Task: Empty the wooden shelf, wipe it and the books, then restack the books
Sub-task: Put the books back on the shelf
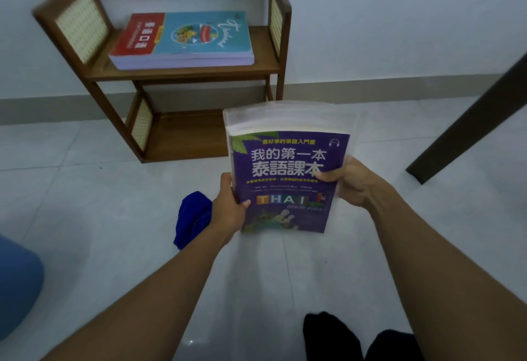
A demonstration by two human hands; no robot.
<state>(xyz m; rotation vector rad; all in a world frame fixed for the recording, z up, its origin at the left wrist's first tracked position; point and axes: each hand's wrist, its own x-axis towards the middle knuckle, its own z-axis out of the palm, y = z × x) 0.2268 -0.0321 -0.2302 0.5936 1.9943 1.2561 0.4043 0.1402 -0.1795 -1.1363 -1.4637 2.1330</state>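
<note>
A purple Thai-language book in a clear plastic sleeve is held up over the floor, cover facing me. My left hand grips its left edge, thumb on the cover. My right hand grips its right edge, thumb across the title. The wooden shelf stands against the wall at upper left. On its upper board lies a stack with a red book and a blue book side by side on top. The lower board holds nothing. A crumpled blue cloth lies on the floor just left of my left hand.
White tiled floor spreads in front of the shelf. A dark table leg slants down at the right. Something blue sits at the left edge. Dark feet show at the bottom.
</note>
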